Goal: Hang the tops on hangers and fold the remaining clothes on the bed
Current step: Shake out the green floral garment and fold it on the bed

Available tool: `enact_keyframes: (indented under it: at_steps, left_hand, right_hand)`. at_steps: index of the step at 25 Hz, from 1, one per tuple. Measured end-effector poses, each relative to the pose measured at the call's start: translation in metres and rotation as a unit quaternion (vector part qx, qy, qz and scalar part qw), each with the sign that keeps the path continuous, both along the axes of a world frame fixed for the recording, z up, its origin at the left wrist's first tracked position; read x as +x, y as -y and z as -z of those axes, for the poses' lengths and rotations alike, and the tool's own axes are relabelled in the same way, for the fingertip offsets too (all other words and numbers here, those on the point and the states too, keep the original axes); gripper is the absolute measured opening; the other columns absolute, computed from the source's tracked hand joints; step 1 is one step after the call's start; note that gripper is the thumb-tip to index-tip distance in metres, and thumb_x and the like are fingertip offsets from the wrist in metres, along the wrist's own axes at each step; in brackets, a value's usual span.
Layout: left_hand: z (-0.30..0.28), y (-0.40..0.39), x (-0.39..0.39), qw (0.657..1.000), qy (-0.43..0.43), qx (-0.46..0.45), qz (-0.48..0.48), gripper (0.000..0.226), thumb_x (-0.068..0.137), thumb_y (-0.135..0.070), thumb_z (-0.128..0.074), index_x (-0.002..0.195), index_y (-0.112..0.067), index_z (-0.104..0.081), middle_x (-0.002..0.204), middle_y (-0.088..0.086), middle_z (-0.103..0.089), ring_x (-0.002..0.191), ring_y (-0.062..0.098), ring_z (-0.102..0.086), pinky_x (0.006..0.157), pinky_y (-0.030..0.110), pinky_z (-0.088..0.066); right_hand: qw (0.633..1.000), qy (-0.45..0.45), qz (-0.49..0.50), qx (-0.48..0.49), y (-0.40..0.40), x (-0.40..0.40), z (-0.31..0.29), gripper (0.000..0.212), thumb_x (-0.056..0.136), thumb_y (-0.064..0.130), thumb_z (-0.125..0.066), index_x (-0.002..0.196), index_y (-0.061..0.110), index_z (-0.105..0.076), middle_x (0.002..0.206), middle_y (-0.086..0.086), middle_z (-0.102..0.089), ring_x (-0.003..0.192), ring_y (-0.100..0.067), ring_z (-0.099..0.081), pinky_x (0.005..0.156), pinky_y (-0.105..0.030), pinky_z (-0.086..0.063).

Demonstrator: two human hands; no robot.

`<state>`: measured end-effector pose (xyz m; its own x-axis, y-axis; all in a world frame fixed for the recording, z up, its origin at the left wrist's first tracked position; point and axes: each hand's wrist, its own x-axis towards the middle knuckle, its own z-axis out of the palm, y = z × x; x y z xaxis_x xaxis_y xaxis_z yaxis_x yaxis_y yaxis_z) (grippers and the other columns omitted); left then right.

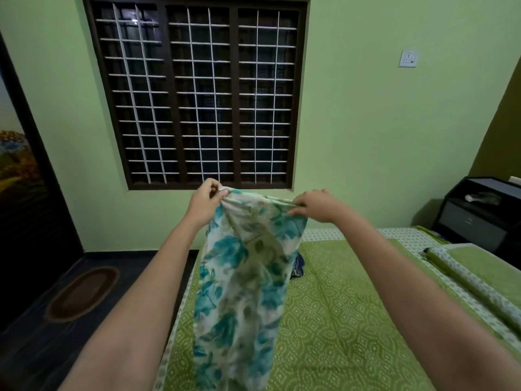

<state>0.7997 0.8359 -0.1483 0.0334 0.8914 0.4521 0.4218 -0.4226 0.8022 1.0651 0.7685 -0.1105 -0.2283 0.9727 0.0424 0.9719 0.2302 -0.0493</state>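
Note:
A white garment with teal and green floral print (242,283) hangs in front of me above the bed (338,306). My left hand (204,201) pinches its top left corner. My right hand (315,206) pinches the top edge on the right. The cloth falls straight down to the bed's near left edge. Behind it, a dark blue piece of clothing (298,266) lies on the bedspread, mostly hidden. No hangers are in view.
The bed has a green patterned spread, with a rolled green pillow (462,280) at the right. A black bedside cabinet (479,215) stands at the far right. A barred window (197,91) faces me. A brown oval mat (81,292) lies on the dark floor at left.

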Motion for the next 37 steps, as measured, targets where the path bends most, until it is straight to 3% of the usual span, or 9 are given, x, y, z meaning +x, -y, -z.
enact_keyframes:
  at_steps: [4,8,11,13,17,23,26,30,37]
  left_hand:
    - [0.031,0.011,0.001,0.996,-0.085,-0.016,0.011,0.014,0.091,-0.014,-0.062,0.105,-0.013,-0.065,0.086,0.004,-0.061,0.075,0.012,-0.054,0.065,0.020,-0.041]
    - [0.047,0.043,0.019,0.992,-0.124,-0.008,-0.032,0.017,0.091,-0.021,-0.062,0.097,-0.007,-0.070,0.089,0.008,-0.068,0.083,0.023,-0.060,0.070,0.031,-0.043]
    - [0.057,0.074,0.031,0.980,-0.169,-0.015,-0.104,0.025,0.092,-0.034,-0.060,0.103,-0.014,-0.070,0.096,0.006,-0.070,0.086,0.024,-0.061,0.074,0.035,-0.050]
    - [0.069,0.103,0.043,0.975,-0.188,-0.033,-0.113,0.027,0.092,-0.039,-0.059,0.106,-0.020,-0.071,0.099,0.004,-0.070,0.090,0.024,-0.062,0.072,0.035,-0.051]
    - [0.094,0.171,0.068,0.972,-0.185,-0.077,-0.120,0.024,0.093,-0.034,-0.059,0.107,-0.018,-0.070,0.097,0.003,-0.070,0.079,0.020,-0.060,0.061,0.028,-0.041]
    - [0.080,0.219,0.079,0.987,-0.018,-0.162,-0.011,0.015,0.097,-0.007,-0.051,0.108,-0.002,-0.060,0.085,0.009,-0.064,0.051,0.002,-0.065,0.052,0.016,-0.054]
    - [0.050,0.207,0.082,0.986,0.037,-0.160,0.000,0.010,0.099,-0.004,-0.045,0.105,-0.003,-0.053,0.086,0.010,-0.061,0.055,0.004,-0.066,0.054,0.015,-0.055]
    - [0.053,0.149,0.090,0.987,0.008,-0.160,-0.022,0.011,0.100,-0.008,-0.044,0.098,-0.006,-0.054,0.090,0.014,-0.064,0.071,0.011,-0.066,0.056,0.014,-0.054]
    - [0.125,-0.003,0.107,0.957,-0.101,-0.263,-0.065,0.013,0.097,0.003,-0.040,0.094,-0.002,-0.052,0.105,0.021,-0.058,0.091,0.027,-0.062,0.065,0.030,-0.048]
  right_hand:
    - [0.994,0.097,0.024,-0.052,0.021,0.015,0.003,0.046,0.085,0.063,-0.051,0.096,0.022,-0.067,0.104,0.006,-0.052,0.108,-0.018,-0.042,0.096,-0.042,-0.026]
    - [0.974,0.134,0.115,0.142,0.056,0.038,0.020,0.040,0.088,0.059,-0.051,0.109,0.031,-0.069,0.117,0.005,-0.051,0.111,-0.020,-0.041,0.095,-0.047,-0.032]
    - [0.998,0.015,0.049,-0.036,0.093,0.055,0.036,0.034,0.090,0.048,-0.057,0.103,0.020,-0.071,0.097,0.002,-0.064,0.087,-0.013,-0.054,0.082,-0.035,-0.042]
    - [0.998,0.016,0.067,0.002,0.115,0.068,0.041,0.032,0.093,0.046,-0.055,0.102,0.018,-0.069,0.093,0.000,-0.067,0.083,-0.018,-0.059,0.067,-0.028,-0.042]
    - [0.997,0.050,0.013,-0.060,0.161,0.095,0.058,0.036,0.087,0.046,-0.064,0.092,0.012,-0.072,0.078,0.001,-0.068,0.064,-0.010,-0.055,0.051,-0.023,-0.039]
    - [0.991,-0.131,-0.012,-0.038,0.207,0.113,0.035,0.021,0.074,0.034,-0.080,0.075,0.014,-0.072,0.067,0.005,-0.066,0.059,-0.009,-0.053,0.049,-0.015,-0.038]
    - [0.986,-0.161,-0.013,0.046,0.194,0.115,0.011,0.020,0.074,0.028,-0.080,0.077,0.014,-0.066,0.071,0.004,-0.063,0.065,-0.012,-0.056,0.052,-0.019,-0.039]
    - [0.988,-0.118,0.034,0.098,0.127,0.113,0.024,0.032,0.087,0.022,-0.066,0.119,0.015,-0.062,0.101,-0.004,-0.066,0.090,-0.022,-0.059,0.070,-0.029,-0.046]
    - [0.964,-0.189,0.157,-0.105,-0.035,0.092,0.123,0.037,0.095,0.031,-0.057,0.117,0.001,-0.061,0.098,-0.008,-0.062,0.085,-0.019,-0.063,0.063,-0.019,-0.047]
